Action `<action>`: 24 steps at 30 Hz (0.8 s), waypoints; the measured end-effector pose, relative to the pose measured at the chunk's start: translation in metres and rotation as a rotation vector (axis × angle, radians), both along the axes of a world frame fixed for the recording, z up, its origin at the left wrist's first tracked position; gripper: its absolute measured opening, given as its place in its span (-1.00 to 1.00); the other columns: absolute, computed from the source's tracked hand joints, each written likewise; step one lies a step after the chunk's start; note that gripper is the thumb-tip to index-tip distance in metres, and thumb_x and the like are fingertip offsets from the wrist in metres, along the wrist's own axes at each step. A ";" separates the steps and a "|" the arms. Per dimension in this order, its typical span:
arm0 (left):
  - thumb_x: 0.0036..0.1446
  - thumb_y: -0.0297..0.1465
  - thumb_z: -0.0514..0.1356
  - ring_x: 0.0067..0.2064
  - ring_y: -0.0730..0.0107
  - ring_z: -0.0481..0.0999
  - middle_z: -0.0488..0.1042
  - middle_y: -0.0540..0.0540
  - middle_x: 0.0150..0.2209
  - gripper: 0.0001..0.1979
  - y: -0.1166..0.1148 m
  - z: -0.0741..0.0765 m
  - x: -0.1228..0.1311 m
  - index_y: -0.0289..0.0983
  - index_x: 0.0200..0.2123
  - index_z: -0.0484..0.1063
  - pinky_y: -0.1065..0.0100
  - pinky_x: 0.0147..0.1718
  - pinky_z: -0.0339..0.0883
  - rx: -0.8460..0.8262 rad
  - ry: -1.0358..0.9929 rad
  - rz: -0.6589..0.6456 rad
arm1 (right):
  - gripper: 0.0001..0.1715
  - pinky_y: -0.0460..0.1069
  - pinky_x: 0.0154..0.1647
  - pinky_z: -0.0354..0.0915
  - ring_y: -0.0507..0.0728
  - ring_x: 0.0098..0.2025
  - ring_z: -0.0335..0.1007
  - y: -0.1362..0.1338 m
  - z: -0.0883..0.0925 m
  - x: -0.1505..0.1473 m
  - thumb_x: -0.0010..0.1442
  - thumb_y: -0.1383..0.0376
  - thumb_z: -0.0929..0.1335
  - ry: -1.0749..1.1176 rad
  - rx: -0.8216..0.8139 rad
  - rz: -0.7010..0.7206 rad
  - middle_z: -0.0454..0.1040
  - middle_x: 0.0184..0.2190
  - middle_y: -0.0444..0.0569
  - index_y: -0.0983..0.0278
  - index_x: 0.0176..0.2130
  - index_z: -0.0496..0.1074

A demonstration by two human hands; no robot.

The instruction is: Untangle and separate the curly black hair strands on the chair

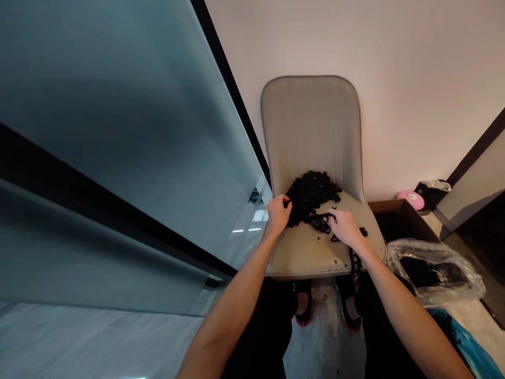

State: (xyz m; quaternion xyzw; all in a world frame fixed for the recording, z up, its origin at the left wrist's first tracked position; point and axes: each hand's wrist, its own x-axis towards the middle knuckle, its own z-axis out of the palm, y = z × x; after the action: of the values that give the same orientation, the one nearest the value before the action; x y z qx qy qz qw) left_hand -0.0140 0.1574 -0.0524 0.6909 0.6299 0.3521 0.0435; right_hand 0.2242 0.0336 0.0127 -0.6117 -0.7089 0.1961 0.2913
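A heap of small black pieces (pixel 311 192), shiny in places and perhaps rubber or plastic, lies on the seat of a grey-beige chair (pixel 311 126). At the heap's left edge is my left hand (pixel 278 215), its fingers curled around some black pieces. My right hand (pixel 343 227) pinches a black perforated piece (pixel 321 223) at the front of the heap. Below my right wrist, a black strip with holes (pixel 355 262) hangs over the seat's front edge. Black crumbs are scattered over the seat. What exactly lies inside each grip is partly hidden.
A frosted glass partition (pixel 130 131) with black frames stands close on the left. To the right are a cardboard box (pixel 420 223) with black contents, a clear plastic bag (pixel 469 276), a blue bag (pixel 479 352) and a pink round object (pixel 411 199). My feet are beneath the seat.
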 end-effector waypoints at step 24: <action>0.27 -0.29 0.14 -0.01 -0.10 0.45 0.50 -0.29 -0.13 -0.80 -0.017 -0.001 -0.005 -0.24 -0.29 0.52 0.04 -0.09 0.28 -0.114 0.187 -0.034 | 0.20 0.32 0.32 0.11 0.57 0.46 -0.04 -0.012 -0.034 0.058 0.04 0.05 0.57 -0.471 -0.441 0.075 -0.11 0.48 0.34 0.10 0.48 0.05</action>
State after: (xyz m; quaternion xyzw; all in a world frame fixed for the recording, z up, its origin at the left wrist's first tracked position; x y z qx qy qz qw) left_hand -0.0188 0.1402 -0.0535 0.7278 0.6383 0.2490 0.0297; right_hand 0.2821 0.0218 -0.0213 -0.6620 -0.7193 0.2087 -0.0277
